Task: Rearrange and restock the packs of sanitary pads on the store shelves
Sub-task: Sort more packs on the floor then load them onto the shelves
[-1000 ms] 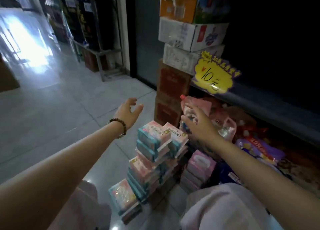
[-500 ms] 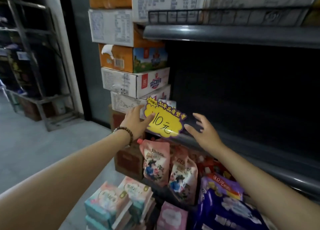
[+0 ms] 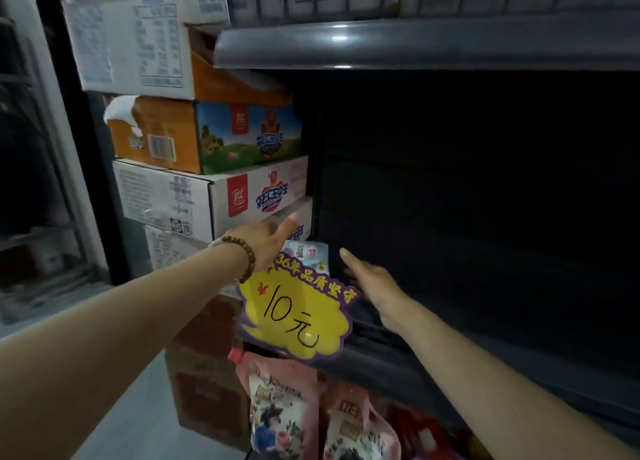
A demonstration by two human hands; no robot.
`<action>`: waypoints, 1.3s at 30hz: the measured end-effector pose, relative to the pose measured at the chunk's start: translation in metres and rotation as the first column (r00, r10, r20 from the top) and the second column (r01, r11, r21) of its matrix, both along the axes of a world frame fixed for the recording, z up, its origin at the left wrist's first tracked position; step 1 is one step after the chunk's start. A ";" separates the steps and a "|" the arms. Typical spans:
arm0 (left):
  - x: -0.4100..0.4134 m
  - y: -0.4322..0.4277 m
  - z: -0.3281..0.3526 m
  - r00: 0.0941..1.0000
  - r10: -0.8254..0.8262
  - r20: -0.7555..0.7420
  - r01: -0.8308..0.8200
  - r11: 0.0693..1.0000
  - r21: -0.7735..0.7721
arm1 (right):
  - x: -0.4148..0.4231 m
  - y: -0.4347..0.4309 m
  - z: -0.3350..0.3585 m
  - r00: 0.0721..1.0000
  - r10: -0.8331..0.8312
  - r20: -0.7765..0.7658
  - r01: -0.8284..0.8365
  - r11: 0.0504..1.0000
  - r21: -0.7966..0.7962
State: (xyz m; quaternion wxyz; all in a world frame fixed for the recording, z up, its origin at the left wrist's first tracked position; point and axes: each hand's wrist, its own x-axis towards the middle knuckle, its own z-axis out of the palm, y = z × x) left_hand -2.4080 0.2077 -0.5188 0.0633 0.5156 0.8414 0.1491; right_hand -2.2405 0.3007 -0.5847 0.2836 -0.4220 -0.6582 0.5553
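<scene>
Where the pack sits: a pale blue-and-white pack (image 3: 309,252), judged to be one of the sanitary pad packs, lies at the left end of the dark middle shelf (image 3: 377,369). It is behind the top of the yellow price sign (image 3: 298,317) and close to the stacked cartons (image 3: 249,196).
Left grip: the left grip (image 3: 266,243), with a bead bracelet (image 3: 242,257) at the wrist, is at the pack's left side. The fingers that show are straight and clasp nothing; whether they touch the pack cannot be told.
Right grip: the right grip (image 3: 374,279) is spread flat and empty over the shelf, just beside the pack's right side.
Handling: the pack is probably light and soft, and its film wrapper is likely slick. It should squash a little under pressure but is not fragile.
Where to take hold: a palm on each short side, or a thumb on top with fingers beneath. Pinching a wrapper corner looks less secure.
Risk: the sign stands right in front and could be knocked as the pack moves.
Below: pink spouted pouches (image 3: 280,414) stand on the lower level.
</scene>
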 end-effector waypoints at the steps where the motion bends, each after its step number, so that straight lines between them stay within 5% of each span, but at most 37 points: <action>1: 0.002 0.007 0.002 1.000 0.009 0.029 -0.007 0.998 -0.062 | -0.004 0.002 -0.001 1.000 0.028 0.011 -0.027 0.998 -0.048; 6: 0.007 0.024 0.010 0.995 0.014 0.103 0.011 0.971 -0.238 | -0.017 0.008 -0.010 0.988 0.155 0.022 -0.149 0.971 -0.185; 12: 0.010 0.019 0.008 0.977 -0.205 -0.063 0.205 0.979 -0.004 | -0.003 0.002 0.010 0.922 0.068 -0.382 -0.170 0.956 -0.239; 16: 0.024 0.005 0.016 0.959 -0.270 0.083 0.231 0.918 0.322 | 0.016 -0.019 0.052 0.888 0.067 -0.455 -0.100 0.994 -0.050; 18: 0.036 -0.009 0.022 0.956 -0.292 0.026 0.255 0.874 0.413 | 0.029 -0.038 0.074 0.899 0.123 -0.421 -0.091 0.991 0.094; 22: 0.051 -0.045 0.031 0.964 -0.264 -0.022 0.224 0.771 0.596 | 0.063 -0.079 0.097 0.953 0.226 -0.201 -0.136 0.914 0.381; 24: 0.060 -0.070 0.029 0.940 -0.325 0.109 0.199 0.778 0.596 | 0.082 -0.095 0.096 0.974 0.190 -0.128 -0.109 0.876 0.470; 28: 0.086 -0.125 0.011 0.654 -0.388 0.649 0.019 0.866 0.499 | 0.119 -0.129 0.065 0.992 0.081 -0.093 -0.043 0.934 0.355; 31: 0.103 -0.152 -0.019 0.429 -0.384 0.818 0.062 0.915 0.398 | 0.131 -0.158 0.026 0.963 0.124 -0.238 -0.112 0.992 0.065; 36: 0.133 -0.176 -0.075 0.319 -0.206 0.925 0.130 0.976 0.172 | 0.150 -0.194 -0.029 0.978 0.060 -0.198 -0.077 0.994 -0.079; 39: 0.159 -0.178 -0.089 0.327 -0.177 0.928 0.160 0.979 0.130 | 0.178 -0.207 -0.039 0.985 -0.046 -0.164 0.023 0.990 -0.140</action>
